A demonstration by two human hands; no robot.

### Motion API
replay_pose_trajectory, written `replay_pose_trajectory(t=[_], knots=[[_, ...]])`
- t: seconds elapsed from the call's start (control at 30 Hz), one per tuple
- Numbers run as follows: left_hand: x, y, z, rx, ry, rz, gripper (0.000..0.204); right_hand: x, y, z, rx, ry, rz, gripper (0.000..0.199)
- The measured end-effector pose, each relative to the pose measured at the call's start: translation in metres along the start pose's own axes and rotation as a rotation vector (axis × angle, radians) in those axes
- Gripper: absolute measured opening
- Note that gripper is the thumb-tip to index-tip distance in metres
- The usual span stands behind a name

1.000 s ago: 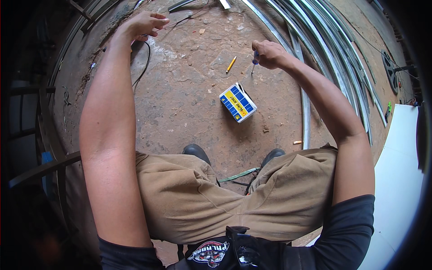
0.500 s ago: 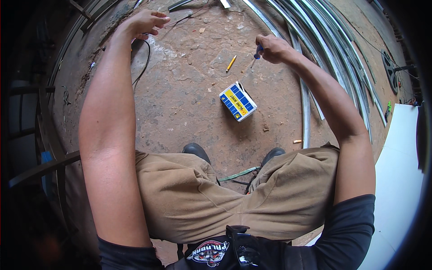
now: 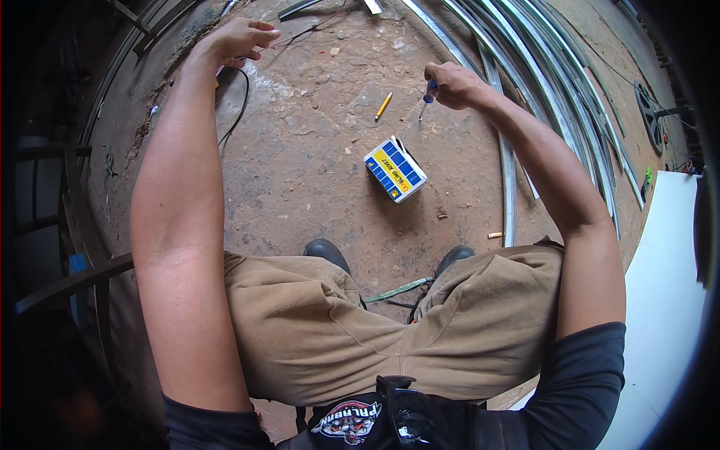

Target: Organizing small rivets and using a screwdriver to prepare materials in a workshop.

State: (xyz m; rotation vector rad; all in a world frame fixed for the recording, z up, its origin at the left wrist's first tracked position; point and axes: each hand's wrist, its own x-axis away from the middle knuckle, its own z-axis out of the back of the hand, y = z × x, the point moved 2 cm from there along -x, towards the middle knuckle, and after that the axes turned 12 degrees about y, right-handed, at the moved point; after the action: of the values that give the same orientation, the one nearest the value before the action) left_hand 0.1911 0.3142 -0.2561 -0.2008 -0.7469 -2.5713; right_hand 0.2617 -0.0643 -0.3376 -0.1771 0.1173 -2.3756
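My right hand point(image 3: 454, 84) is closed around the blue handle of a screwdriver point(image 3: 428, 98), its thin shaft pointing down toward the ground. My left hand point(image 3: 246, 41) is stretched out at the far left, palm side turned inward, fingers loosely bent and apart. A thin dark cord point(image 3: 303, 33) runs away from beside its fingertips, and a black cable point(image 3: 245, 101) curves down below it. Something small and orange shows partly behind the left wrist; I cannot make out what. Between the hands lie a yellow pencil-like stick point(image 3: 383, 106) and a blue, yellow and white box point(image 3: 395, 169).
Long metal channels point(image 3: 540, 82) lie along the right, one strip point(image 3: 509, 202) reaching toward my right knee. A white sheet point(image 3: 664, 277) is at the lower right. Dark metal framing point(image 3: 82, 274) stands at the left. A green strap point(image 3: 397, 290) lies between my shoes.
The view has shifted very slightly. A bit more of the orange thing shows by my left wrist, and the screwdriver's shaft stands a little more upright. Both hands stay nearly in place.
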Motion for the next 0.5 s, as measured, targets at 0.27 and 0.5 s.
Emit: replay_pose_trajectory(t=[0.27,0.5], knots=[[0.002,0.004,0.0,0.043,0.028,-0.001,0.06,-0.008,0.008,0.008,-0.006,0.074,0.015,0.025],[0.0,0.005,0.003,0.046,0.017,0.014,0.06,-0.004,0.004,-0.014,-0.013,0.026,-0.016,0.023]])
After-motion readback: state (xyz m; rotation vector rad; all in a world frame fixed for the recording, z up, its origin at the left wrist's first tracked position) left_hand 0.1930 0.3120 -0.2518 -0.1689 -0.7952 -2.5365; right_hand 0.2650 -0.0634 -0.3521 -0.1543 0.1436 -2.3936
